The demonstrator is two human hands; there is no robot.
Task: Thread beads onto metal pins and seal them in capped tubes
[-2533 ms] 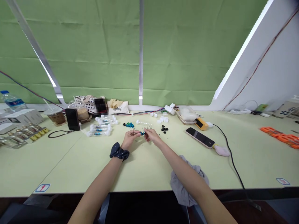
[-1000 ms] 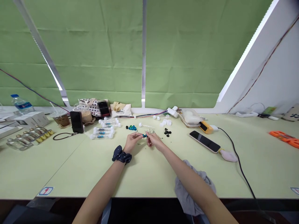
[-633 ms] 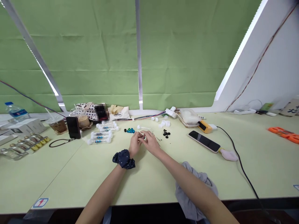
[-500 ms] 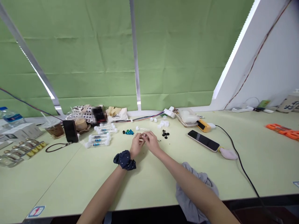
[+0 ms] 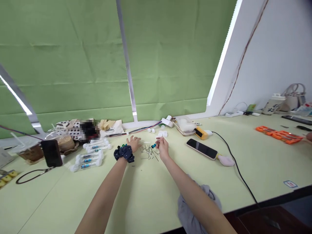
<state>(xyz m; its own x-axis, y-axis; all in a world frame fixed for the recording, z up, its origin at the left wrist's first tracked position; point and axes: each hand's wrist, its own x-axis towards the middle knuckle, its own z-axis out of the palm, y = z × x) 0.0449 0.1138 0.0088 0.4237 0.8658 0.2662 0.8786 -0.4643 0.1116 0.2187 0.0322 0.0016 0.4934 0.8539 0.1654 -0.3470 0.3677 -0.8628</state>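
My left hand is open, its fingers spread over the table just right of a few green-blue beads that my wrist and scrunchie partly hide. Pinched in my right hand is a small teal piece, too small to make out fully. Between and below the hands lies a loose pile of thin metal pins. White caps sit behind my right hand. To the left, several clear tubes with white ends rest side by side, some with blue pieces inside.
A phone lies to the right, with a black cable beyond it. Behind are a plastic tray and a yellow device. An upright phone and drink cups stand left. Orange holders lie far right.
My hands were together and are now apart; the left has opened. A teal piece now shows at my right fingers, and the metal pins have come into view. The camera view has shifted right.
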